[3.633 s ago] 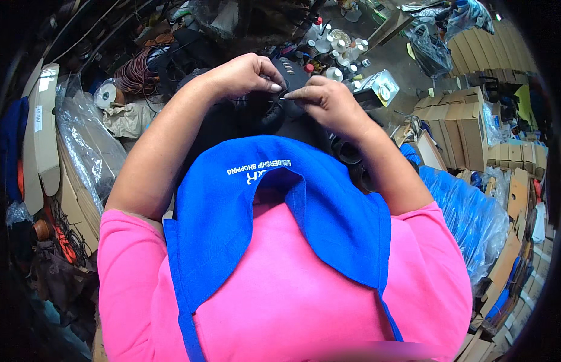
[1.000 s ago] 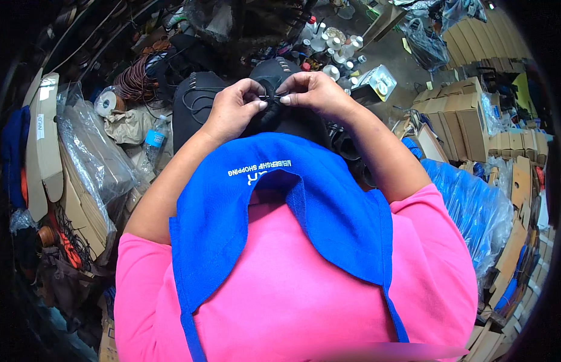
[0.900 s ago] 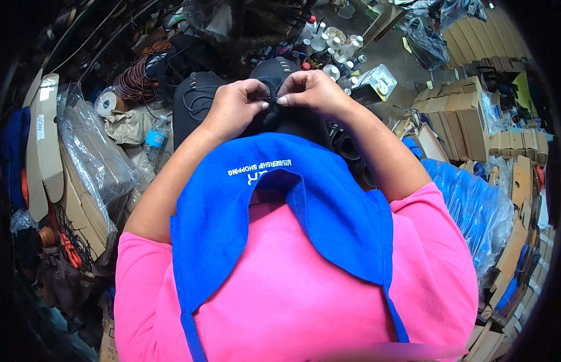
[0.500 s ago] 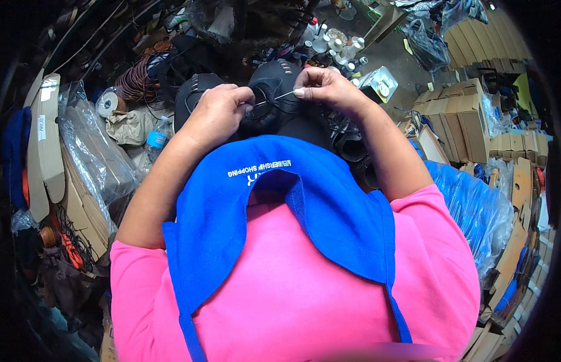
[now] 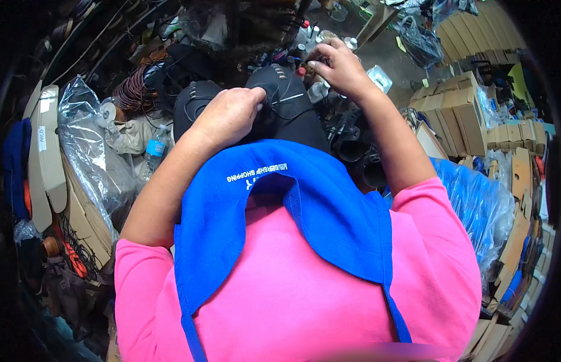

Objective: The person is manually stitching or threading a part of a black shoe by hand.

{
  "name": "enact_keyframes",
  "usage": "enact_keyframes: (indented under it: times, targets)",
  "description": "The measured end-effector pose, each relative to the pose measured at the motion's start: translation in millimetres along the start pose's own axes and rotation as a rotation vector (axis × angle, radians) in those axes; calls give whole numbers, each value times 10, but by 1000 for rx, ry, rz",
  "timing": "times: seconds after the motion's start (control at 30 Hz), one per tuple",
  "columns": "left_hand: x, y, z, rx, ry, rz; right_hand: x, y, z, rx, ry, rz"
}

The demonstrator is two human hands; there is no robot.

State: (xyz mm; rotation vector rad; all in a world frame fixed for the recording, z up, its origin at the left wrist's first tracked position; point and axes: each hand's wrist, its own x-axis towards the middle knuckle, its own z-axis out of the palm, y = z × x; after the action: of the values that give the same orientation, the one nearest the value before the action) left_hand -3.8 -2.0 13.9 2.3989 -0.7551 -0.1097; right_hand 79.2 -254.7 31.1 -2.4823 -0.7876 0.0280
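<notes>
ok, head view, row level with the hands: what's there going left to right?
Clear plastic bag → plastic bottle with blue label → left hand on the black shoe upper → right hand, raised farther off → stacked cardboard boxes.

A matt black shoe upper (image 5: 286, 105) looks leathery, the blue apron (image 5: 316, 211) is soft woven cloth, the boxes (image 5: 455, 111) plain cardboard, and the bags (image 5: 87, 151) glossy clear plastic.

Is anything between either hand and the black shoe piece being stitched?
Nothing visible. The left hand rests directly on the black shoe piece; the right hand is lifted beside it, a thread running between them.
</notes>
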Motion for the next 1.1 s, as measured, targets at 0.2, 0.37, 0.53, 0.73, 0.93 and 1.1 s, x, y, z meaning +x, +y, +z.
enact_keyframes:
  times: [0.2, 0.37, 0.53, 0.73, 0.93, 1.1]
  targets:
    - [-51, -40, -39, -2, -54, -65, -8, -750, 39, -459, -381, -290]
    - [-151, -138, -20, -64, 10, 3, 6, -771, 202, -416, -443, -349]
    - [-538, -323, -320, 36, 34, -75, -187, -25, -17, -464, -357, -170]
    - [-639, -155, -442, -19, 96, -105, -334, 173, -492, 889, 38, 341]
    - [-435, -129, -199, 4, 143, -48, 151, -474, -438, 1657, 179, -108]
    - [-415, -106, -44, -282, 215, -235, 302, -991, 72, 194, -131, -120]
